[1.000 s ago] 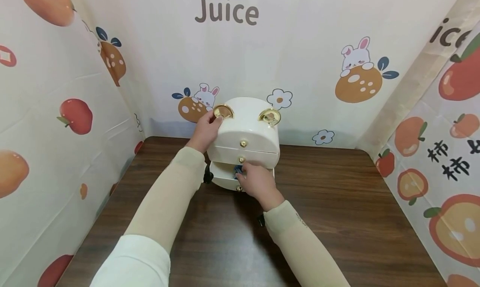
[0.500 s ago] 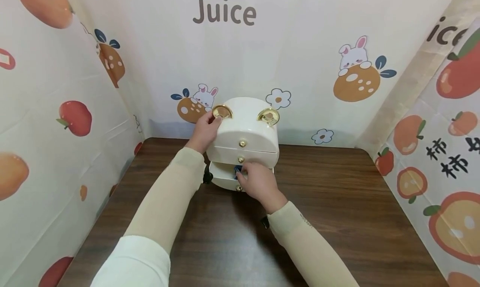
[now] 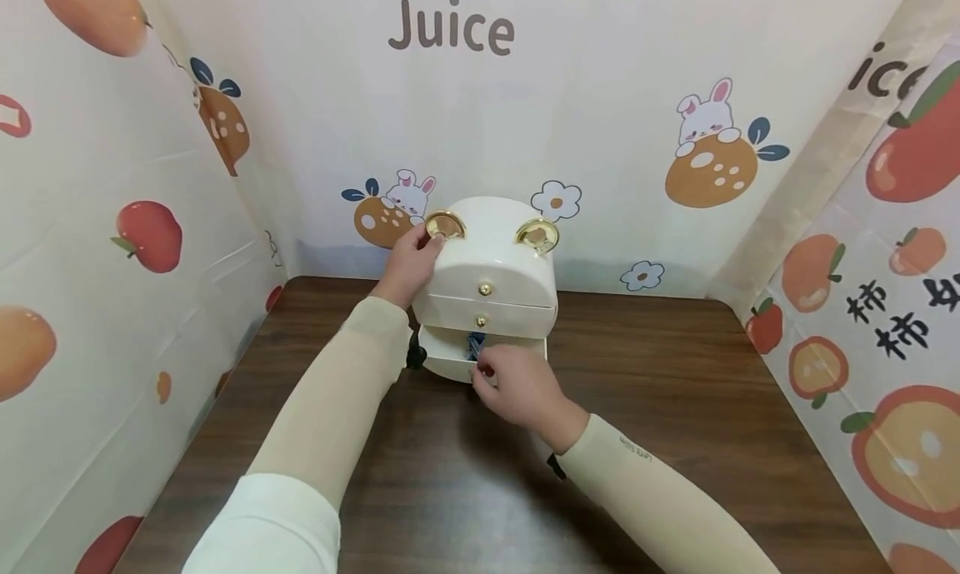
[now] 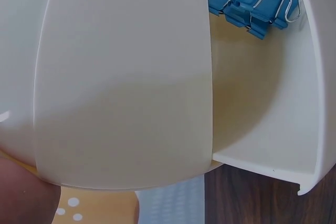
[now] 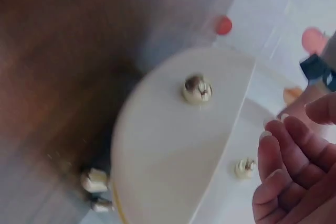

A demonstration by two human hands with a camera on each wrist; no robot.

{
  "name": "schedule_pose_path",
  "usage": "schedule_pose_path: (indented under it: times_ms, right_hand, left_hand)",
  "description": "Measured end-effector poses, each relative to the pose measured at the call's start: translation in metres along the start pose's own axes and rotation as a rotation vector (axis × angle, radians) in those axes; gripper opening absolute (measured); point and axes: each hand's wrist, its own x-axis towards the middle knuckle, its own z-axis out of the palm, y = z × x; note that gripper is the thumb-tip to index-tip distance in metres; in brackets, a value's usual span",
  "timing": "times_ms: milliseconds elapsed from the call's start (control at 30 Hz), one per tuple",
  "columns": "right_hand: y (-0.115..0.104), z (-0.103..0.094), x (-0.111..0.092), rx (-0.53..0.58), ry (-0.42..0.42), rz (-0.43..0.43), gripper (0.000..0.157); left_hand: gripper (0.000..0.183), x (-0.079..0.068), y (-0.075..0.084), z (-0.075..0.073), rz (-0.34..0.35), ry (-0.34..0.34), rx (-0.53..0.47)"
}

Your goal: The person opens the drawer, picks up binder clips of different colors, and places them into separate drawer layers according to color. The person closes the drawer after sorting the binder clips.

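A small white drawer cabinet (image 3: 495, 262) with gold knobs and two gold ring-shaped ears stands at the back of the table. Its bottom drawer (image 4: 247, 98) is pulled out, and blue binder clips (image 4: 254, 3) lie inside. My left hand (image 3: 408, 266) grips the cabinet's upper left side, the thumb beside the left gold ear (image 3: 446, 224). In front of the drawer is my right hand (image 3: 521, 386), covering part of its front in the head view. Its fingers are loosely bent, with nothing between fingers and thumb in the right wrist view.
The brown wooden table (image 3: 420, 491) extends in front and to both sides. Behind the cabinet hangs a white cloth (image 3: 600, 124) printed with fruit and rabbits, and similar cloths close off the left and right. The right gold ear (image 3: 537, 236) sticks up from the cabinet.
My right hand has drawn back from inside the bottom drawer, toward me and slightly down. More of the blue binder clips now shows. The left hand keeps its place on the cabinet.
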Motion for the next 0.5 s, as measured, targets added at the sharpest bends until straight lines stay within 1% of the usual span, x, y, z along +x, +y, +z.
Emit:
schedule_pose_path:
  times_ms: [133, 233, 300, 367, 400, 500]
  right_hand:
    - [-0.004, 0.007, -0.016, 0.025, -0.06, 0.0, 0.022]
    - [-0.008, 0.016, -0.023, 0.043, -0.092, 0.046, 0.025]
    - [-0.011, 0.022, -0.026, 0.083, -0.102, 0.098, 0.025]
    - [-0.014, 0.029, -0.027, 0.16, -0.108, 0.165, 0.023]
    - [-0.016, 0.033, -0.028, 0.218, -0.112, 0.198, 0.023]
    - [-0.02, 0.044, -0.03, 0.433, -0.123, 0.3, 0.025]
  left_hand:
    - [0.042, 0.0, 0.0, 0.002, -0.001, -0.006, 0.003]
    - [0.042, 0.0, 0.0, 0.002, 0.004, -0.005, 0.0]
    - [0.042, 0.0, 0.0, 0.002, 0.011, -0.001, 0.001]
    - [0.042, 0.001, 0.0, 0.002, 0.015, 0.003, 0.001]
    - [0.042, 0.001, 0.0, 0.002, 0.013, 0.005, 0.002]
    - [0.04, 0.002, -0.001, 0.001, 0.005, 0.011, 0.012]
